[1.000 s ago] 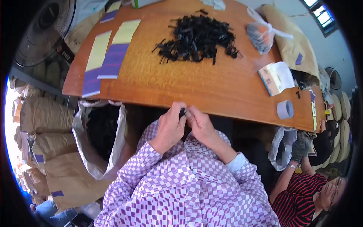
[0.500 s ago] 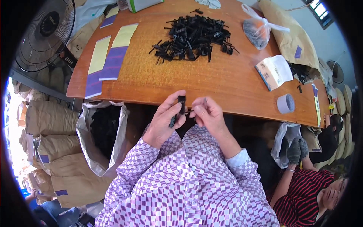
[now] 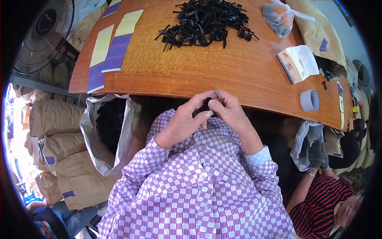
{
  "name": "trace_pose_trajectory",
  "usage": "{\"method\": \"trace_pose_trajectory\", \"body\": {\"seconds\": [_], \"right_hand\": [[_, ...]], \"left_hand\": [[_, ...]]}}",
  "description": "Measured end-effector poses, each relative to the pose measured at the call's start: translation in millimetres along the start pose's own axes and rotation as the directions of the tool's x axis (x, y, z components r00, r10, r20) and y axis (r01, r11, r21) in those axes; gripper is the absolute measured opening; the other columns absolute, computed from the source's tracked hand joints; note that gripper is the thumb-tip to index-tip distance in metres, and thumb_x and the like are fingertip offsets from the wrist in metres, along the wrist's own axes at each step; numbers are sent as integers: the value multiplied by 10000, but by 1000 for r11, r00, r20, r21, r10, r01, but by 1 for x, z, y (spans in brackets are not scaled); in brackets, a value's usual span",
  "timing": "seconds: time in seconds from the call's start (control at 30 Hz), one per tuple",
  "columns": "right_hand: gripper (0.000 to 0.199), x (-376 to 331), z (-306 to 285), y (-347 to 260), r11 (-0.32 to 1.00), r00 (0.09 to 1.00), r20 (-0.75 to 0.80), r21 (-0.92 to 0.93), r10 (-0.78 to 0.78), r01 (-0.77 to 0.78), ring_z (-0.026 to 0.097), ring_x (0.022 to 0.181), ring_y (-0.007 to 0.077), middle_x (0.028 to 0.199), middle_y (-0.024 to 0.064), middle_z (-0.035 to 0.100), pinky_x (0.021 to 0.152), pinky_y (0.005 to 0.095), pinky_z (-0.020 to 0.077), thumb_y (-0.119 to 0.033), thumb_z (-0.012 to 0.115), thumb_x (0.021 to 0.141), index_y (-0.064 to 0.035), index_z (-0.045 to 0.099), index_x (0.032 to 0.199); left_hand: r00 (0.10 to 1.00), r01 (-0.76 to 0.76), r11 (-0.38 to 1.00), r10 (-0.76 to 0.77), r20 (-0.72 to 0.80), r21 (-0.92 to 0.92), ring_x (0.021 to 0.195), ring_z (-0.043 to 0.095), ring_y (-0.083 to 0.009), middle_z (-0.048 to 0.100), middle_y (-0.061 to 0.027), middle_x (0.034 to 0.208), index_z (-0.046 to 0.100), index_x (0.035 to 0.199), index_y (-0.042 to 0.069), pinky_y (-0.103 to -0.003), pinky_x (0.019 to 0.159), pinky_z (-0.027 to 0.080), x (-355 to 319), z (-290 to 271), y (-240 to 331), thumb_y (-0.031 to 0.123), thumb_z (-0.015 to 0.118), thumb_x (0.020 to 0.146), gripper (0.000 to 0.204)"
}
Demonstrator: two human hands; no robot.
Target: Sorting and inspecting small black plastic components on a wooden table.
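My left hand is closed around a small black plastic part, held close to my body just below the table's front edge. The fingers of both hands hide most of that part. Against it, my right hand is closed too, its thumb pressed toward the left thumb. Out of the right fingers pokes the tip of a small grey metal-looking tool; its full shape is hidden. A heap of similar black plastic parts lies at the far middle of the wooden table.
Purple and yellow label strips lie at left, near a fan. To the right are a tape roll, a small box and a tied plastic bag. An open sack stands at left; a person in stripes sits at right.
My hands have come together and lower, toward my body; before, they were apart with the black part showing upright in the left hand. The view has tipped slightly downward.
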State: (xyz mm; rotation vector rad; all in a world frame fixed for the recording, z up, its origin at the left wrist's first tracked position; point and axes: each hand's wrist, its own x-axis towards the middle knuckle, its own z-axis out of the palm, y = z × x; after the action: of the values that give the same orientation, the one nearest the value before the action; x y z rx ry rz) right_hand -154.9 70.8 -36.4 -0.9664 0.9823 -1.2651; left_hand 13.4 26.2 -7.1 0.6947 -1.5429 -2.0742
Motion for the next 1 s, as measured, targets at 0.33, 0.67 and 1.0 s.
{"method": "trace_pose_trajectory", "body": {"seconds": [0.33, 0.67, 1.0], "right_hand": [[341, -6, 43, -16, 992, 995, -54, -91, 83, -88, 419, 543, 41, 711, -11, 488, 471, 181, 327, -273, 409, 996, 12, 486, 1168], [270, 23, 76, -4, 993, 992, -90, -67, 94, -100, 368, 472, 23, 628, -49, 412, 413, 176, 281, -181, 421, 988, -22, 459, 1203], [252, 119, 42, -15, 466, 886, 371, -754, -280, 463, 564, 651, 151, 746, 53, 602, 589, 290, 447, -235, 574, 910, -37, 545, 1063]], "left_hand": [[897, -254, 832, 394, -202, 494, 1052, 592, -194, 604, -152, 1128, 485, 1271, 14, -281, 880, 458, -8, -13, -5, -50, 516, 871, 406], [771, -357, 732, 582, -260, 580, 1000, 624, -320, 606, -215, 1090, 512, 1240, 22, -332, 826, 498, -14, -33, -7, -27, 519, 875, 368], [620, 2, 782, 488, -614, 623, 833, 629, -248, 626, -161, 1001, 562, 1136, 8, -323, 752, 515, -66, -102, 17, -27, 532, 844, 295]]}}
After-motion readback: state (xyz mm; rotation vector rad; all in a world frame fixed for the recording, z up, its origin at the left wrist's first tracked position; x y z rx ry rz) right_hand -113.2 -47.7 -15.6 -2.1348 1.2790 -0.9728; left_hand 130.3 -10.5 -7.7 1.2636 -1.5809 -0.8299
